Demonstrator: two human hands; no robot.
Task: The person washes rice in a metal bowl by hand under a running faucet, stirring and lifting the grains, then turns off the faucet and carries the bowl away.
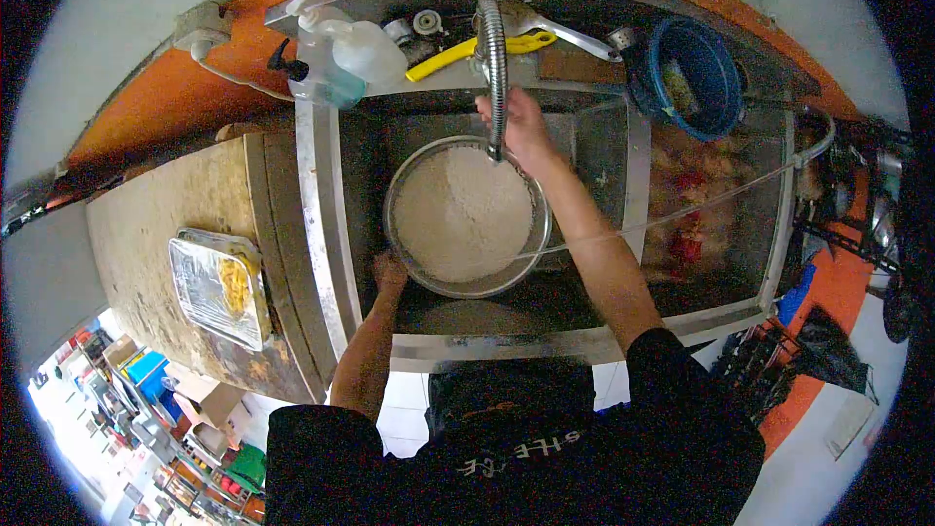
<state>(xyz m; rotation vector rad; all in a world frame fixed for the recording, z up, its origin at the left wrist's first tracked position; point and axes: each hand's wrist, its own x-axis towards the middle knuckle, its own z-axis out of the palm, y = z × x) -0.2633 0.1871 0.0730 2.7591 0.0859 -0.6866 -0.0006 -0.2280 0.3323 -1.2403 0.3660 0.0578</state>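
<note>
A round metal bowl (pixel 392 234) sits in the sink basin, filled with a pale, cloudy mass that looks like rice in water. My left hand (pixel 391 274) is closed at the bowl's left rim, its fingertips partly hidden. Above the bowl's far side arches a flexible metal faucet spout (pixel 497 58), its end over the contents. My right hand (pixel 526 133) reaches across the bowl's right side to the spout, fingers curled around it and partly hidden behind it. A thin clear hose (pixel 672 211) runs from the right across my right forearm to the bowl.
Behind the sink (pixel 467 346) stand soap bottles (pixel 365 56), a yellow-handled tool (pixel 433 61) and a blue basket (pixel 696 78). The right basin holds reddish items under murky water (pixel 691 224). On the wooden table (pixel 146 205) at left lies a wrapped foil tray (pixel 206 284).
</note>
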